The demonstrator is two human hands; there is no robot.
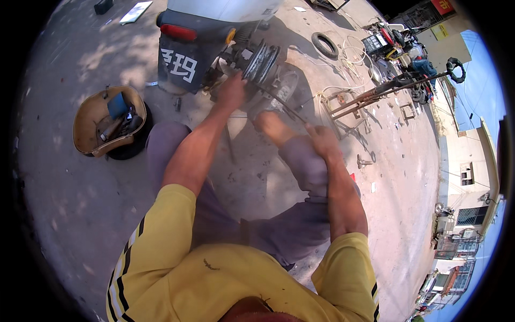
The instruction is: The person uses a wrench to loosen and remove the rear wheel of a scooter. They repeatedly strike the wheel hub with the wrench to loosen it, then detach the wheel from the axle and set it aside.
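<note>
In front of me is the rear of a light-coloured vehicle (214,8) with a red tail lamp (178,33) and a dark mud flap (170,75). Its bare metal wheel rim (262,62), without a tyre, sits at the right of the flap. My right hand (323,140) is closed round one end of a long thin metal bar (289,110), which slants up toward the rim's lower side. Close by the rim's left side, my left hand (230,92) has its fingers curled; what they grip is hidden behind the hand.
At left, a tan helmet-like tub (86,119) holding tools and a blue piece rests on a black tyre (129,150). Another tyre (325,46) and a pale hose (351,64) lie at the back right. A rusty metal stand (370,96) rises to the right, before piled parts (410,64).
</note>
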